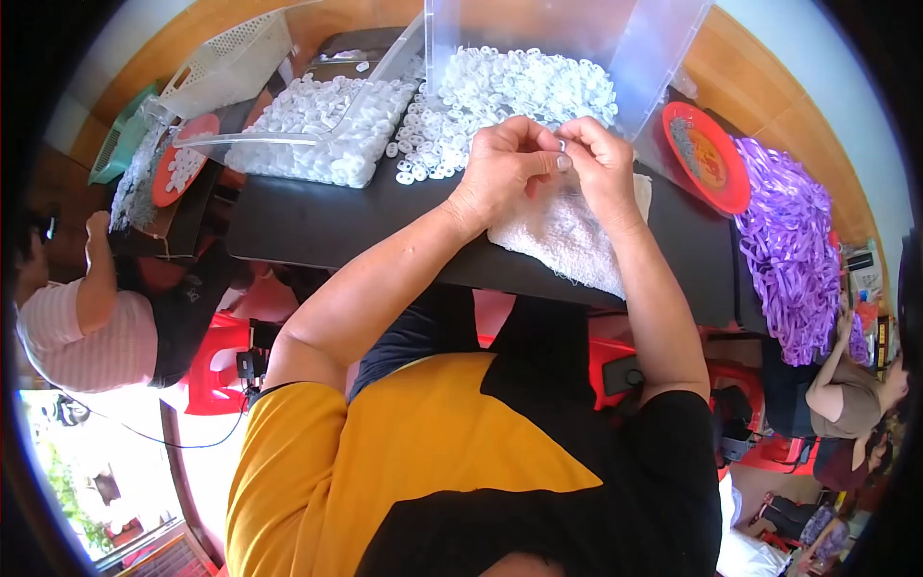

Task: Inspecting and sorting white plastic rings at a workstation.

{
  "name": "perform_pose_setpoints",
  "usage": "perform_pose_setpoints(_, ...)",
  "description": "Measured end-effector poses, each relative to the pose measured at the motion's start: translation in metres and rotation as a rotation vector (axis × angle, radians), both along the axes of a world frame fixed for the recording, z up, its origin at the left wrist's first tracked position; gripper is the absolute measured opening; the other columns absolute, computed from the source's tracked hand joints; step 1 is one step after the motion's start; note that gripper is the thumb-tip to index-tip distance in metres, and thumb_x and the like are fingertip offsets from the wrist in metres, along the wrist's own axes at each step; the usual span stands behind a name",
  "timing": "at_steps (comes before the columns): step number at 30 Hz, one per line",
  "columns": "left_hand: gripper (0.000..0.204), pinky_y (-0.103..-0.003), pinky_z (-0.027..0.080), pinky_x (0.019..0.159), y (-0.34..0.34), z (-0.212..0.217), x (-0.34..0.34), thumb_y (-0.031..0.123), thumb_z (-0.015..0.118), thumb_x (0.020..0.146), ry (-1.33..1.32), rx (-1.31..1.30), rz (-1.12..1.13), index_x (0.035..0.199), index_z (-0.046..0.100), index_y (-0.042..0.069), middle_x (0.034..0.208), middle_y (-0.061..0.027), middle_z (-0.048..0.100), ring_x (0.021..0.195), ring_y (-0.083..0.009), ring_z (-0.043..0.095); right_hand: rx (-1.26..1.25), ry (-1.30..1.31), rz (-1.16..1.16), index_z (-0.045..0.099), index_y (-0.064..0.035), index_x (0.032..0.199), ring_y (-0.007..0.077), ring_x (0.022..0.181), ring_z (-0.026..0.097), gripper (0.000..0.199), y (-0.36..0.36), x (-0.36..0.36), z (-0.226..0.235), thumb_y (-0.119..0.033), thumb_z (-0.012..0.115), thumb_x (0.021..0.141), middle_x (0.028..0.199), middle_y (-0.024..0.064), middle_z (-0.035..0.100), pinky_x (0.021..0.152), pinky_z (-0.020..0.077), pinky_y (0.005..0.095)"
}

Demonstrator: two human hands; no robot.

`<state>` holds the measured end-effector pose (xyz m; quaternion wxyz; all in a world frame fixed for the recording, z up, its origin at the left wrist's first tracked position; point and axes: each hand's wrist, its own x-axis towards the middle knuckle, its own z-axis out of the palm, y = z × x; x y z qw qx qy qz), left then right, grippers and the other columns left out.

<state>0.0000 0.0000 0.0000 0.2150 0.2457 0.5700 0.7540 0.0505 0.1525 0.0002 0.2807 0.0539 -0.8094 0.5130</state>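
Basically both hands, left [500, 168] and right [601, 163], pinch one small part [562, 146] between fingers, over the towel [567, 236] on the desk [317, 221], probably padding drops; ring pile [481, 96] sits close for reach.

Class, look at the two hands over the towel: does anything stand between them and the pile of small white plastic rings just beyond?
Nothing visible does. The left hand and right hand meet above the white terry towel, pinching a tiny piece too small to identify. The pile of small white plastic rings lies directly beyond them on the black table, with no object between.
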Motion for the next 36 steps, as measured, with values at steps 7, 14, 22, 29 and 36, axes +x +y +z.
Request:
perform_pose_setpoints(7,0.016,-0.024,0.046,0.052,-0.003,-0.001,-0.001,0.004,0.074,0.081,-0.022,0.010,-0.003,0.086,0.058,0.002,0.076,-0.0033,0.060,0.062,-0.0103,0.057,0.061,0.060,0.003,0.060,0.0005,0.087,0.0110,0.063,0.056,0.007,-0.001,0.000,-0.003,0.001,0.060,0.080,0.070,0.0068,0.062,0.059,0.0455,0.0269)
perform_pose_setpoints(14,0.015,-0.025,0.044,0.052,-0.003,-0.002,-0.005,0.010,0.072,0.083,-0.034,0.018,0.031,0.081,0.059,0.002,0.071,-0.0041,0.060,0.059,-0.0119,0.056,0.166,0.043,-0.009,0.060,-0.0016,0.086,0.0227,0.066,0.064,0.007,-0.004,0.004,0.005,-0.001,0.062,0.080,0.073,0.0117,0.065,0.061,0.0484,0.0318)
perform_pose_setpoints(22,0.012,-0.026,0.044,0.051,-0.003,0.004,-0.002,0.004,0.069,0.079,-0.084,0.065,0.058,0.077,0.057,0.002,0.069,-0.0058,0.059,0.055,-0.0133,0.055,0.174,0.065,0.019,0.060,-0.0009,0.088,0.0231,0.067,0.065,0.009,-0.005,0.007,0.005,0.001,0.061,0.079,0.076,0.0127,0.066,0.062,0.0491,0.0314)
perform_pose_setpoints(29,0.011,-0.027,0.043,0.049,-0.004,0.004,-0.006,0.007,0.068,0.081,-0.139,0.029,0.007,0.078,0.059,0.002,0.068,-0.0057,0.058,0.054,-0.0142,0.054,0.202,0.099,0.023,0.061,-0.0013,0.088,0.0238,0.067,0.064,0.010,-0.005,0.007,0.008,0.002,0.060,0.079,0.076,0.0124,0.065,0.062,0.0489,0.0311)
perform_pose_setpoints(36,0.015,-0.027,0.043,0.049,-0.010,0.001,-0.013,0.012,0.063,0.084,-0.207,0.028,-0.061,0.074,0.060,0.000,0.069,-0.0061,0.056,0.055,-0.0151,0.055,0.275,0.105,0.041,0.061,-0.0031,0.087,0.0246,0.063,0.060,0.008,-0.004,0.006,0.006,0.000,0.061,0.079,0.072,0.0123,0.061,0.059,0.0468,0.0323)
